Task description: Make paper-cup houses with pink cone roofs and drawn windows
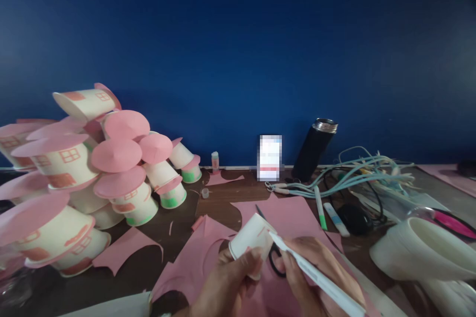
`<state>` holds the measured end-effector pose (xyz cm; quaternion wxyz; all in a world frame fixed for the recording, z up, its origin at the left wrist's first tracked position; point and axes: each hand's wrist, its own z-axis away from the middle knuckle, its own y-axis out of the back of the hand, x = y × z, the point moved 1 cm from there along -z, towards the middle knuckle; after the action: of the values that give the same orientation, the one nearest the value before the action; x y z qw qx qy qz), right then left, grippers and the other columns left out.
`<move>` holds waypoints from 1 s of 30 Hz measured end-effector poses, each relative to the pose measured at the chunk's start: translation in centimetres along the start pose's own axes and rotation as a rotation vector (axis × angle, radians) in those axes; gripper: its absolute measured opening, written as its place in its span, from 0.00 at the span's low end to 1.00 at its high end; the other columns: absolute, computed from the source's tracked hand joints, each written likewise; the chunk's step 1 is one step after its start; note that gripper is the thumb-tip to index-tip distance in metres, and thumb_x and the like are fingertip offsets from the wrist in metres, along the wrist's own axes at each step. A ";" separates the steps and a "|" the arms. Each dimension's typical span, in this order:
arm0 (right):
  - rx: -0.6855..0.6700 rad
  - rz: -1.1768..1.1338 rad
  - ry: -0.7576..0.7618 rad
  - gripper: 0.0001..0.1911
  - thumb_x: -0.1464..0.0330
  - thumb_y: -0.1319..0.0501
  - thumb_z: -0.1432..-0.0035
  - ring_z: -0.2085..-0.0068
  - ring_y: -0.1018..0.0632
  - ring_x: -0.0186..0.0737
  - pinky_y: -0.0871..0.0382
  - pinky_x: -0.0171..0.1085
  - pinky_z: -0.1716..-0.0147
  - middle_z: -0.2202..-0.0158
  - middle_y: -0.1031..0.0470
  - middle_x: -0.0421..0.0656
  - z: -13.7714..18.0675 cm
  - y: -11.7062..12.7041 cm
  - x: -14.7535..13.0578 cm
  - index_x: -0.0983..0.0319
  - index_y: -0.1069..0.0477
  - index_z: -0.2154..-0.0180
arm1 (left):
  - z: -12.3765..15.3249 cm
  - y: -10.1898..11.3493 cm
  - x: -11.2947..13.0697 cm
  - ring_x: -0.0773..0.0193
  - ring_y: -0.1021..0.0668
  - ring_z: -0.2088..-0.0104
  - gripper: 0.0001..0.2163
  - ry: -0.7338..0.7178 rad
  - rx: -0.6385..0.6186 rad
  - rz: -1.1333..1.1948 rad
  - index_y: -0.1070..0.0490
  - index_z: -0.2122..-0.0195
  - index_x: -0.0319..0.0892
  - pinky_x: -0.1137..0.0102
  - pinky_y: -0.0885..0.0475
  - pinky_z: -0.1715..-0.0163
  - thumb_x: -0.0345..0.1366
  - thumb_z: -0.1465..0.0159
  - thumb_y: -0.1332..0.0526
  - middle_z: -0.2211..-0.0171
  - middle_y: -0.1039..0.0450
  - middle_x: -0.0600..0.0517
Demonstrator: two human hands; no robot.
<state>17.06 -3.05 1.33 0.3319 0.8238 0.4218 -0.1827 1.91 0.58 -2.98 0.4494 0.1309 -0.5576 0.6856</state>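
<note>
My left hand [226, 280] is wrapped around a plain white paper cup [250, 236], held tilted above the pink paper. A white marker [316, 275] sits in my right hand [320, 257], its tip at the cup's side, where a short reddish line shows. Whether the tip presses on the cup I cannot tell. Behind the cup and my fingers lie scissors [275, 261], partly hidden, with a black handle. Sheets of cut pink paper [293, 210] spread beneath both hands.
Stacked cups with pink cone roofs [126, 126] and drawn windows fill the left. Towards the back are a glue stick [215, 162], a lit phone [269, 158] and a black flask [314, 151]. Right: cables [357, 181], markers [320, 208], a mouse [355, 219], white cups [420, 247].
</note>
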 end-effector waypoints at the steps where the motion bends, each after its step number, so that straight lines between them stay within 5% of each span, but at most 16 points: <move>1: -0.008 0.002 0.008 0.14 0.77 0.40 0.39 0.64 0.20 0.36 0.25 0.32 0.64 0.63 0.22 0.45 0.0 0.0 0.0 0.62 0.27 0.52 | -0.1 0.1 -0.1 0.70 0.36 0.77 0.15 -0.004 -0.010 -0.003 0.29 0.78 0.39 0.71 0.41 0.75 0.43 0.54 0.26 0.80 0.36 0.55; 8: -0.018 0.025 0.028 0.13 0.77 0.40 0.39 0.64 0.20 0.36 0.25 0.31 0.63 0.63 0.22 0.45 0.1 -0.2 0.3 0.63 0.27 0.52 | -0.5 0.5 -0.6 0.72 0.40 0.80 0.17 -0.029 -0.033 -0.040 0.32 0.77 0.39 0.71 0.49 0.79 0.44 0.52 0.27 0.81 0.39 0.57; 19: -0.085 0.052 0.033 0.15 0.77 0.39 0.40 0.65 0.18 0.38 0.23 0.32 0.65 0.63 0.21 0.46 -0.2 0.1 0.2 0.62 0.28 0.52 | -0.1 0.3 -0.3 0.72 0.38 0.80 0.17 -0.044 -0.048 -0.045 0.31 0.75 0.38 0.72 0.46 0.80 0.45 0.52 0.27 0.80 0.36 0.56; 30: 0.070 -0.024 -0.079 0.10 0.74 0.40 0.39 0.68 0.21 0.35 0.26 0.32 0.67 0.69 0.24 0.41 -0.3 -0.1 0.1 0.62 0.26 0.55 | 0.4 -0.3 1.3 0.66 0.25 0.72 0.16 0.150 0.195 0.274 0.28 0.66 0.36 0.73 0.32 0.73 0.30 0.55 0.26 0.71 0.25 0.48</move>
<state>17.04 -2.71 1.44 0.3170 0.8218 0.4117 -0.2337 1.34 0.86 -1.77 0.3770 0.0452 -0.4662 0.7991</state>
